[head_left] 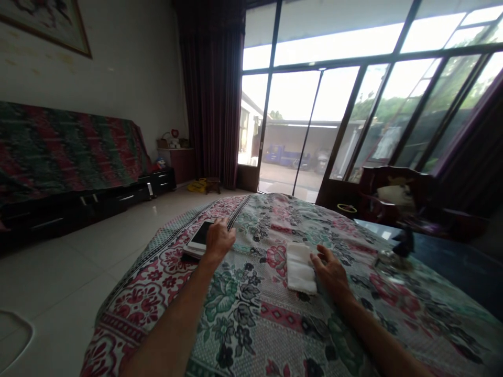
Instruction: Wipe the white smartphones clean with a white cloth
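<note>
Floral cover (243, 335) | white cloth (301, 269), long axis pointing away | right hand (330, 268) released | left hand (220, 238) grip unclear

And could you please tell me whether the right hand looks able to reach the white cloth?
Likely yes: the right hand is right beside the white cloth, and nothing visible blocks the gap or lies on top.
</note>
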Tool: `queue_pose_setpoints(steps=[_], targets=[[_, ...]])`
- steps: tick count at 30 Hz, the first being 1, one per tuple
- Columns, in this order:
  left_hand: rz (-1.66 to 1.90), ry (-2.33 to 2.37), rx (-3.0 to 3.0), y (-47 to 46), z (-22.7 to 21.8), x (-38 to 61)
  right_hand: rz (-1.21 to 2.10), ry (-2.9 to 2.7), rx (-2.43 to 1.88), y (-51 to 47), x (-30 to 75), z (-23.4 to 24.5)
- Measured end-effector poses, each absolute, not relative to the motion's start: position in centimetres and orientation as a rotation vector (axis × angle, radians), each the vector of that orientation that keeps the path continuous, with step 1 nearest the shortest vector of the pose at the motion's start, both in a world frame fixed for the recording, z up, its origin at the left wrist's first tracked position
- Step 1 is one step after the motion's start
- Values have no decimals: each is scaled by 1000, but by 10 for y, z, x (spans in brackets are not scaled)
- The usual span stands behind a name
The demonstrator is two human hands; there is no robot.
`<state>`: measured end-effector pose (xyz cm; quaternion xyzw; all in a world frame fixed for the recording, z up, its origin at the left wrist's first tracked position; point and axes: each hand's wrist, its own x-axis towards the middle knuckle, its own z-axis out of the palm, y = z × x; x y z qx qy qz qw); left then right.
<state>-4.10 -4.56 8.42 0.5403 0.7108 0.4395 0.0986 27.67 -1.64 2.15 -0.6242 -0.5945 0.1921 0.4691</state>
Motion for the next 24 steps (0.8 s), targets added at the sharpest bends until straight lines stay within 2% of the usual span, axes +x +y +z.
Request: queue_pose_setpoints(steps=[3, 6, 11, 15, 19, 24], targets=[[830, 2535, 1766, -51, 84, -70, 427, -1507, -1494, -17, 273, 17], [568, 2655, 1718, -55, 79, -87, 358, -1588, -1424, -19, 269, 15], [455, 2600, 1709, -49, 69, -101, 163, -1749, -1165, -29, 261, 20], [461, 2539, 1737, -45, 64, -107, 141, -1849, -979, -44, 233, 35], [475, 2498, 1744, -44, 65, -110, 379, -1971, -842, -47, 171, 50], [540, 2465, 1751, -45, 66, -112, 973, -1916, -925, -27, 77, 54]])
